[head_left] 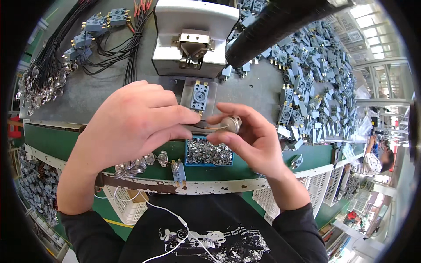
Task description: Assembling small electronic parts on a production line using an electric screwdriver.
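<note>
1. I'm pinching a small round metal disc part [231, 123] between the thumb and fingertips of my right hand [250, 140], just above the table's front edge.
2. My left hand [131, 122] is closing thumb and forefinger on the thin metal strip [206, 128] sticking out of it.
3. Risk: the grip is only at the tips, so if I'm twisting too hard, I judge the part could be slipping down into the blue tray of tiny metal pieces [209, 152] right below.
4. The strip looks thin enough to bend.
5. The part is looking silvery, drum-shaped and shiny.
6. A grey terminal block [199, 95] is sitting on the fixture behind my fingers.
</note>
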### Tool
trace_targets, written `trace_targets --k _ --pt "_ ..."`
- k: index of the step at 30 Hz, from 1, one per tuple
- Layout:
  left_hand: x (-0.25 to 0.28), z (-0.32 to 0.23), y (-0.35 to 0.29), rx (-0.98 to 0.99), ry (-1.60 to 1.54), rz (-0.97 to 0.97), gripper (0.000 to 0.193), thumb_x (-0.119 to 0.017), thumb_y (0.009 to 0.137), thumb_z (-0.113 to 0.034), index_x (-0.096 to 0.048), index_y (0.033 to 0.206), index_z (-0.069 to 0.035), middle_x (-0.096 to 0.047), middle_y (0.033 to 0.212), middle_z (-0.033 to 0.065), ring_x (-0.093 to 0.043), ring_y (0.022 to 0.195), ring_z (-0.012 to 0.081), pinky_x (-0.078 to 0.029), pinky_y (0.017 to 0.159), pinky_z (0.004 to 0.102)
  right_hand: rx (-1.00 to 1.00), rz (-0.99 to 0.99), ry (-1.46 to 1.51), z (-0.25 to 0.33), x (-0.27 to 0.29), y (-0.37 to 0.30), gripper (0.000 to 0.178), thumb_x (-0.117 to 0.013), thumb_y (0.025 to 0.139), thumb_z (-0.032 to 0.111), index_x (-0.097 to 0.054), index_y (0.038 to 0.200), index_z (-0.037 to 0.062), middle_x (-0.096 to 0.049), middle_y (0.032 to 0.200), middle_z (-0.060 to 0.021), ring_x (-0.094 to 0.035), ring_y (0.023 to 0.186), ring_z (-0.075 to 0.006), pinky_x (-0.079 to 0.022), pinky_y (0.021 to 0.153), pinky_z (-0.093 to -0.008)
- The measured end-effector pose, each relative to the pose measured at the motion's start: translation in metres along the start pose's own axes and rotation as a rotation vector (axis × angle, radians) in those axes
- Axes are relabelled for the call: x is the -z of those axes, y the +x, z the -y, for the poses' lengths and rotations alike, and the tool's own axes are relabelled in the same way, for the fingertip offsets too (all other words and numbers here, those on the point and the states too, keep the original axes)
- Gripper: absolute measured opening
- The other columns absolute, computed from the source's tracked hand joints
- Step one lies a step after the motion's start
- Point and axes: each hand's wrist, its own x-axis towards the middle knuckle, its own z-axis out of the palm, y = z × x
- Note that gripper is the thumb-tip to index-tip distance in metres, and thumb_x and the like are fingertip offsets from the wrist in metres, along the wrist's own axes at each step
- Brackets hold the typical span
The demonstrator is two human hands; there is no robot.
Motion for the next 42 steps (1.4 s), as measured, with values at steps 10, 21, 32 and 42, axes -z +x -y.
trace_targets --k 10,21,32,42 --pt "-0.021 0.005 -0.006 0.136 -0.252 -0.109 0.021 -0.083 0.078 -0.012 -0.073 0.096 -0.008 -0.059 0.087 0.0063 -0.06 0.078 0.0277 -0.047 0.067 0.0392 -0.04 -0.119 0.136 0.002 -0.006 0.02 0.024 -0.054 0.109 0.011 -0.062 0.126 -0.0028 -0.071 0.111 -0.0095 -0.068 0.099 -0.0147 -0.055 0.087 -0.03" --pt "-0.031 0.005 -0.003 0.019 -0.264 -0.198 0.016 -0.08 0.079 -0.003 -0.073 0.092 -0.01 -0.063 0.089 0.0037 -0.064 0.081 0.024 -0.052 0.069 0.0361 0.081 0.025 0.095 0.0 0.003 0.005 0.041 -0.072 0.094 -0.005 -0.059 0.134 -0.0089 -0.07 0.122 -0.0164 -0.071 0.113 -0.0228 -0.059 0.103 -0.039" --pt "-0.03 0.026 -0.009 -0.289 -0.158 -0.128 0.016 -0.082 0.079 -0.004 -0.077 0.089 -0.016 -0.066 0.09 -0.0042 -0.061 0.078 0.0176 -0.043 0.066 0.0326 -0.151 0.473 0.237 -0.006 0.03 0.054 0.019 -0.069 0.099 0.001 -0.061 0.116 -0.0023 -0.073 0.101 -0.0093 -0.071 0.089 -0.012 -0.059 0.079 -0.0285" --pt "-0.034 0.022 -0.012 0.011 -0.177 -0.199 0.027 -0.085 0.078 -0.009 -0.075 0.103 -0.008 -0.07 0.088 0.0049 -0.066 0.079 0.0248 -0.052 0.073 0.0383 0.072 0.098 -0.339 0.024 0.04 0.034 0.014 -0.067 0.1 0.002 -0.06 0.112 -0.0003 -0.074 0.098 -0.0087 -0.072 0.092 -0.0155 -0.058 0.082 -0.0293"
